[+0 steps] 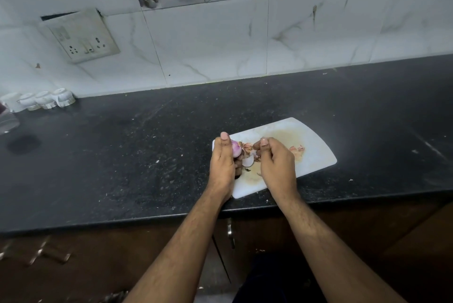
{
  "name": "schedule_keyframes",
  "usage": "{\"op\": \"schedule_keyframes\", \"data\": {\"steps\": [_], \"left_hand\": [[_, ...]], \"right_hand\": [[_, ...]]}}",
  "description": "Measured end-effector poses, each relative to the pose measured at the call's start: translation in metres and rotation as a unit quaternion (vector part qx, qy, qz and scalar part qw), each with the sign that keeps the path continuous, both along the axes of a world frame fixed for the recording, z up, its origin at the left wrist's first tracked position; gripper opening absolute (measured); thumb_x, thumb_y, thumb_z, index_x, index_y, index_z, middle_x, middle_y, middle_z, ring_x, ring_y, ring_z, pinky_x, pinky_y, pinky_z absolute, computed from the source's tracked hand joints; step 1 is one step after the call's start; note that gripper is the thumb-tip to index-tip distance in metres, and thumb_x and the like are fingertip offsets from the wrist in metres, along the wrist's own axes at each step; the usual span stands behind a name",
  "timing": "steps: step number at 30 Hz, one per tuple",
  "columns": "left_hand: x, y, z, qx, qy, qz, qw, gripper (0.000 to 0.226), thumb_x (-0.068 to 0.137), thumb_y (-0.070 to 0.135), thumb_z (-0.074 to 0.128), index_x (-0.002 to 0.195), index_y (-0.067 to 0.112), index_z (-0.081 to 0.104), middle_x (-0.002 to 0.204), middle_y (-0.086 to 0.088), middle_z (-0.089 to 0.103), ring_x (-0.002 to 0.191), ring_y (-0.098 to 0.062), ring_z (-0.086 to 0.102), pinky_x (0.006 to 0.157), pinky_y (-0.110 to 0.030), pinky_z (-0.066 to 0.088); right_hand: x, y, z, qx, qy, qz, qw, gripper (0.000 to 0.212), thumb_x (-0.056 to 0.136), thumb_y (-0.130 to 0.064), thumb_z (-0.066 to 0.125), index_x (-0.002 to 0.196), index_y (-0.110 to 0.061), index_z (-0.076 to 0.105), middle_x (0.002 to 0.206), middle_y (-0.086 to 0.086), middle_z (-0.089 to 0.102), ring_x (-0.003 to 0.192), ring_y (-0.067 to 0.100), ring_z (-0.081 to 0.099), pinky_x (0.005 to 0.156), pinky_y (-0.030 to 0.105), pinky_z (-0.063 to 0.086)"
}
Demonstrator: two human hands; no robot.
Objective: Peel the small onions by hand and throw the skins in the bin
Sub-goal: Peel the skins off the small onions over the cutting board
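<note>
- 1 small onion [235,150], purple and part white, gripped in the left hand [223,165] just above the near left end of the white cutting board [316,153].
- Left thumb pressed over the onion's top, fingers curled round beneath; hand closed on it.
- Right hand [275,163] just beside, thumb and forefinger pinching a strip of papery skin [247,148] that stretches from the onion.
- 1 curled white piece of peel [248,161] between the 2 hands, whether attached or loose cannot be told.
- 1 small heap of loose pinkish skins [297,149] on the board, right of the right hand, apart from the onion.
- Board angled on the black counter [122,155], its near corner close to the counter's front edge, its far right corner well short of the wall.
- Open counter to the left of the board, behind it up to the tiled wall [196,45], and to the right.
- 4 white cups [46,99] upside down in a row at the far left, against the wall, well apart from the board.
- 1 clear glass [7,122] at the left border, partly cut off.
- 1 switch and socket plate [82,36] on the wall above the cups.
- Brown cabinet fronts below the counter edge, 1 metal handle [230,231] between the 2 forearms.
</note>
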State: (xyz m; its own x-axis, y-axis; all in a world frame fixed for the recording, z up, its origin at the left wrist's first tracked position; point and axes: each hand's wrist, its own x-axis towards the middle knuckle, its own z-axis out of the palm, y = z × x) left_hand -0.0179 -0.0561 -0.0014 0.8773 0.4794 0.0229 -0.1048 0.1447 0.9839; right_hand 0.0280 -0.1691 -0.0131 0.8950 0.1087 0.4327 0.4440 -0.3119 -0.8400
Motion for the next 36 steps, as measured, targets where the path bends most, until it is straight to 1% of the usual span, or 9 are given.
{"op": "schedule_keyframes", "data": {"steps": [5, 9, 11, 14, 18, 24, 28, 32, 36], "left_hand": [[0.003, 0.003, -0.001, -0.021, 0.005, -0.01, 1.0, 0.061, 0.095, 0.073, 0.034, 0.065, 0.028, 0.062, 0.066, -0.003, 0.048, 0.049, -0.007, 0.031, 0.044, -0.022, 0.027], [0.004, 0.003, -0.003, -0.014, 0.004, -0.017, 1.0, 0.065, 0.093, 0.074, 0.03, 0.067, 0.028, 0.068, 0.062, -0.001, 0.05, 0.046, -0.005, 0.034, 0.044, -0.022, 0.028], [0.004, 0.002, -0.004, -0.011, 0.008, -0.013, 1.0, 0.06, 0.09, 0.074, 0.032, 0.083, 0.023, 0.063, 0.061, 0.004, 0.055, 0.044, -0.002, 0.041, 0.044, -0.02, 0.033], [0.004, 0.001, -0.007, 0.007, 0.013, -0.008, 1.0, 0.059, 0.09, 0.075, 0.033, 0.09, 0.021, 0.056, 0.06, 0.007, 0.057, 0.046, -0.002, 0.042, 0.046, -0.022, 0.034], [0.005, 0.001, -0.009, 0.018, 0.017, -0.018, 1.0, 0.06, 0.092, 0.073, 0.032, 0.087, 0.02, 0.061, 0.063, 0.004, 0.059, 0.048, -0.003, 0.045, 0.046, -0.021, 0.036], [0.005, 0.004, -0.009, 0.029, 0.022, -0.05, 0.998, 0.062, 0.093, 0.072, 0.027, 0.085, 0.017, 0.054, 0.056, 0.007, 0.053, 0.048, -0.005, 0.035, 0.047, -0.022, 0.031], [0.004, 0.002, -0.009, 0.075, 0.032, -0.059, 0.995, 0.061, 0.097, 0.066, 0.026, 0.091, 0.01, 0.049, 0.054, 0.013, 0.052, 0.048, -0.001, 0.042, 0.048, -0.018, 0.036], [0.005, 0.003, -0.011, 0.079, 0.037, -0.049, 0.995, 0.057, 0.104, 0.06, 0.027, 0.092, 0.01, 0.052, 0.064, 0.008, 0.063, 0.054, -0.002, 0.056, 0.052, -0.017, 0.046], [0.004, 0.003, -0.008, 0.042, 0.027, -0.043, 0.998, 0.057, 0.101, 0.065, 0.03, 0.097, 0.011, 0.048, 0.061, 0.009, 0.058, 0.046, -0.003, 0.04, 0.045, -0.019, 0.034]], "right_hand": [[-0.001, 0.003, -0.004, -0.04, -0.068, 0.018, 0.997, 0.019, 0.101, -0.033, 0.06, 0.091, -0.019, 0.069, 0.086, -0.01, 0.065, 0.082, 0.01, 0.061, 0.074, 0.037, 0.054], [-0.001, 0.002, -0.003, -0.033, -0.072, -0.017, 0.997, 0.014, 0.094, -0.032, 0.071, 0.093, -0.021, 0.062, 0.088, -0.011, 0.06, 0.083, 0.009, 0.056, 0.073, 0.033, 0.053], [-0.001, 0.003, -0.005, -0.051, -0.079, -0.003, 0.996, 0.013, 0.1, -0.02, 0.062, 0.112, -0.018, 0.065, 0.101, -0.008, 0.065, 0.094, 0.011, 0.06, 0.082, 0.035, 0.055], [-0.003, 0.004, -0.003, -0.059, -0.075, 0.058, 0.994, 0.034, 0.107, -0.022, 0.048, 0.139, -0.019, 0.059, 0.122, -0.007, 0.063, 0.112, 0.005, 0.059, 0.092, 0.022, 0.05], [-0.005, 0.005, -0.001, -0.045, -0.08, 0.125, 0.988, 0.028, 0.105, -0.033, 0.054, 0.127, -0.022, 0.066, 0.117, -0.013, 0.061, 0.105, 0.001, 0.061, 0.088, 0.025, 0.054], [0.003, 0.003, -0.003, -0.014, -0.075, 0.091, 0.993, 0.008, 0.102, -0.021, 0.059, 0.101, -0.016, 0.065, 0.093, -0.011, 0.064, 0.089, 0.007, 0.061, 0.077, 0.029, 0.052], [0.001, 0.007, -0.005, -0.065, -0.083, 0.066, 0.992, 0.015, 0.105, -0.025, 0.047, 0.095, -0.018, 0.056, 0.092, -0.01, 0.058, 0.089, 0.012, 0.053, 0.078, 0.027, 0.045], [0.007, 0.008, -0.008, -0.066, -0.03, 0.033, 0.997, 0.019, 0.107, -0.017, 0.038, 0.093, -0.019, 0.051, 0.087, -0.003, 0.057, 0.083, 0.018, 0.054, 0.072, 0.029, 0.04], [0.002, 0.004, -0.005, -0.056, -0.04, 0.026, 0.997, 0.028, 0.109, -0.024, 0.037, 0.093, -0.014, 0.058, 0.085, -0.004, 0.06, 0.081, 0.016, 0.058, 0.072, 0.032, 0.047]]}}
